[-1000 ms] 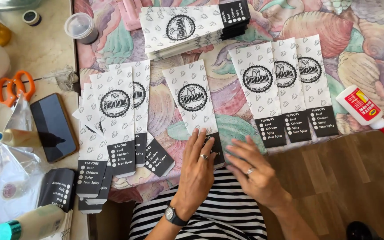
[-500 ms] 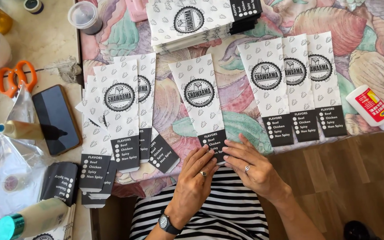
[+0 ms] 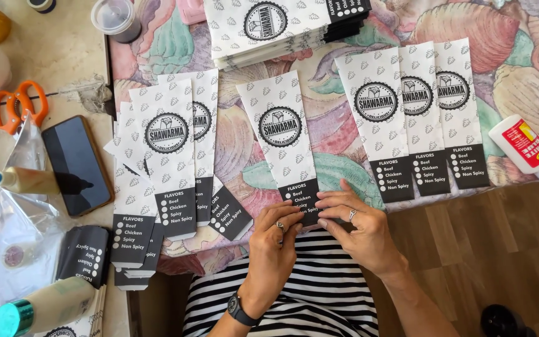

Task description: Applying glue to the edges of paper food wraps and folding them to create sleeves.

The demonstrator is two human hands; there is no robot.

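Patterned tablecloth: paper sleeve bottom end under both hands' fingers.

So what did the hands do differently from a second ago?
Both hands, the left hand and the right hand, slid up onto the dark bottom end of the middle paper sleeve, fingertips now pressing it. The other sleeves, the glue bottle, the phone and the scissors stayed put.

- Paper sleeve: white with small grey leaf print, round black emblem, black lower band.
- Tablecloth: pastel seashell pattern in pink, green and cream.
- Scissors: orange handles.
- Glue bottle: white, red label.
- Shirt: black-and-white stripes.
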